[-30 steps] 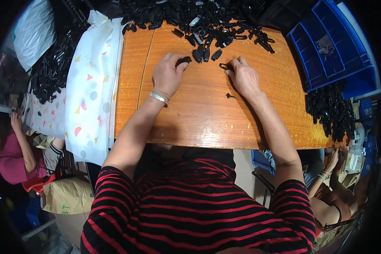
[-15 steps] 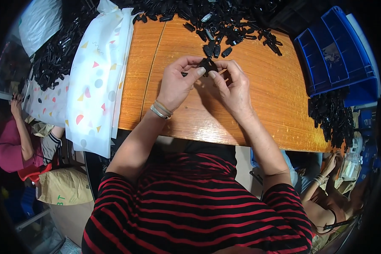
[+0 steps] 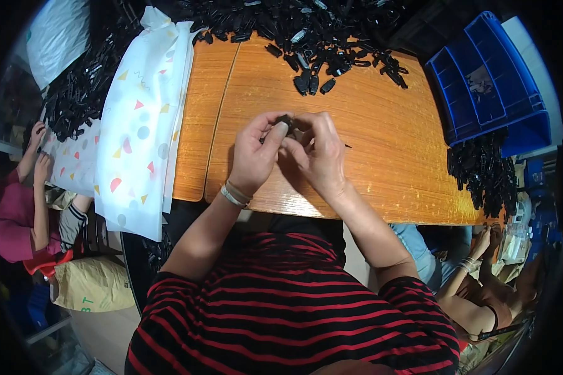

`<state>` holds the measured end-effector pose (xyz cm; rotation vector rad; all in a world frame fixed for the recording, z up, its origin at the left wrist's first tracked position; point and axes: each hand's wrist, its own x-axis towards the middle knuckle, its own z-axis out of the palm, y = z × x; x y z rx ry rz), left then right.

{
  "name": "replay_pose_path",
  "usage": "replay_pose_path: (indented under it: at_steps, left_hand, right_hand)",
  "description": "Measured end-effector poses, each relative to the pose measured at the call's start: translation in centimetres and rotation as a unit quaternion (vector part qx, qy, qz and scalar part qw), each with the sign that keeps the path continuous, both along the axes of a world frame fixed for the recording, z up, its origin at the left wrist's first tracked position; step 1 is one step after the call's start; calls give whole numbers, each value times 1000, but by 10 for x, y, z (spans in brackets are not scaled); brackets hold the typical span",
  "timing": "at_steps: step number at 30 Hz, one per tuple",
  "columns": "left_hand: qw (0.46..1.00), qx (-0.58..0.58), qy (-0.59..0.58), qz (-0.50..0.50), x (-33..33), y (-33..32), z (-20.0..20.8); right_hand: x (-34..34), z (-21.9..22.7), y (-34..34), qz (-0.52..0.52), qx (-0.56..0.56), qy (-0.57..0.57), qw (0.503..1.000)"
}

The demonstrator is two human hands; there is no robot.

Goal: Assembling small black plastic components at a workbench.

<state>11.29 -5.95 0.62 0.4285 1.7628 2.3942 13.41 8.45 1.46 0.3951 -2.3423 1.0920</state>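
My left hand (image 3: 254, 152) pinches a small black plastic part (image 3: 284, 120) between thumb and fingers, above the middle of the wooden table (image 3: 388, 169). My right hand (image 3: 319, 152) meets it there, its thumb and fingers closed at the part's right side. The fingers cover most of the part, so its exact kind cannot be made out. More black shows under the left thumb. A thin dark tip (image 3: 348, 146) sticks out beside the right hand; whether it is held or lies on the table is unclear. Loose black plastic pieces (image 3: 314, 82) lie beyond my hands.
A big heap of black parts (image 3: 281, 25) covers the table's far side. White patterned sheeting (image 3: 134, 144) hangs over the left edge. At right stands a blue divided bin (image 3: 491, 87), with more black parts (image 3: 478, 169) below. Co-workers' arms (image 3: 39, 200) show at both sides.
Both hands have come nearer to me and slightly left, with the black part between them. The right hand's fingers are more curled. The dark tip now shows beside it.
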Motion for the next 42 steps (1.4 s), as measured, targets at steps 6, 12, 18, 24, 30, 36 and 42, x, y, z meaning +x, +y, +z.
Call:
replay_pose_path:
  at_steps: [6,12,18,24,30,36,42]
  left_hand:
    - [996,-4,-59,-64,12,-17,25]
    - [995,13,-93,-30,28,-50,25]
    - [939,-327,-106,9,108,-158,-4]
    - [685,-715,3,140,185,-245,-46]
    - [789,-577,-100,-189,131,-170,41]
    - [878,-438,184,-57,6,-77,29]
    - [852,-473,220,41,-108,32,6]
  right_hand:
    - [16,-1,-23,73,-93,-69,991]
    - [26,14,-51,121,-51,-181,975]
    - [-18,-2,-5,235,68,-48,969]
    - [-120,10,80,-64,308,-52,948]
    - [-166,3,93,-3,447,8,895]
    - [-172,3,96,2,470,-38,882]
    - [-149,6,112,-12,356,-33,934]
